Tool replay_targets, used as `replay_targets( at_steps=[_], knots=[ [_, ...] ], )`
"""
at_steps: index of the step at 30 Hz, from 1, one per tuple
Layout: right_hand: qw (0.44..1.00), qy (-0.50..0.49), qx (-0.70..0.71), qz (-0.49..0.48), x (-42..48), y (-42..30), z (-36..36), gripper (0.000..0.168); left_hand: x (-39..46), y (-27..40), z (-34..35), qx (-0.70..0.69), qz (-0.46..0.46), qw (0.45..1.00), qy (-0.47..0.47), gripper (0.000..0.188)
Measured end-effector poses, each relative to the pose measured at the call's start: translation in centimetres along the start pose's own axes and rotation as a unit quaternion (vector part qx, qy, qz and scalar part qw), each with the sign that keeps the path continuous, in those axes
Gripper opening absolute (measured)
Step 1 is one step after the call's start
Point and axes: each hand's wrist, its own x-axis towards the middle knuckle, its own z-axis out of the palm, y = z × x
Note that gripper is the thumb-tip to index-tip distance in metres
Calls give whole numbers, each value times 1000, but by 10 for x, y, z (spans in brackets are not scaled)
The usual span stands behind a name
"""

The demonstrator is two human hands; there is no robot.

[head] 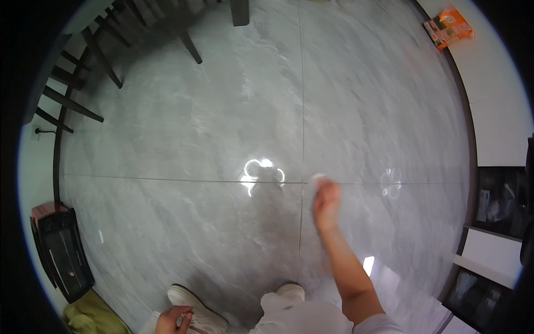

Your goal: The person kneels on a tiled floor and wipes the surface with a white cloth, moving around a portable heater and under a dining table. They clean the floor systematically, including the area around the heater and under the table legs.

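Observation:
My right hand reaches out over the grey tiled floor, blurred by motion. Its fingers are closed on a small white object, too smeared to identify. Low in the picture is my left hand, held above my left shoe, with thumb and fingers bent. Whether anything sits between those fingers cannot be made out. My right shoe shows partly beyond my white clothing.
Dark chair legs stand at upper left. Along the left wall are a toaster oven and green cloth. White cabinets with dark glass panels line the right side. An orange package lies at upper right.

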Motion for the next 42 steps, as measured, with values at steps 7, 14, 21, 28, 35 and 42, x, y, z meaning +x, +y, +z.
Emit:
replay_targets(
  at_steps=[7, 14, 21, 28, 35, 42],
  knots=[
    [925, -160, -315, -140, -110, -44, -54, 33, 2, -7, 10, -9, -53, 996, -74, 26],
    [959, -45, -278, -22, -58, -50, -10, 34, 21, 14, 12, 53, 58, 997, -15, 14],
    [952, -143, -254, -93, -122, -24, -32, 23, 25, 21, -5, 86, 114, 990, 11, 15],
    [960, -136, -242, -34, -85, 0, -18, 22, 33, 41, 11, 112, 143, 981, -62, 13],
    [960, -57, -264, -79, -45, -14, -75, 22, 22, 19, -4, 117, 98, 988, 39, 13],
    [946, -259, -187, -52, -125, -37, 6, 19, 17, 27, 8, 127, 145, 980, -41, 16]
  ],
)
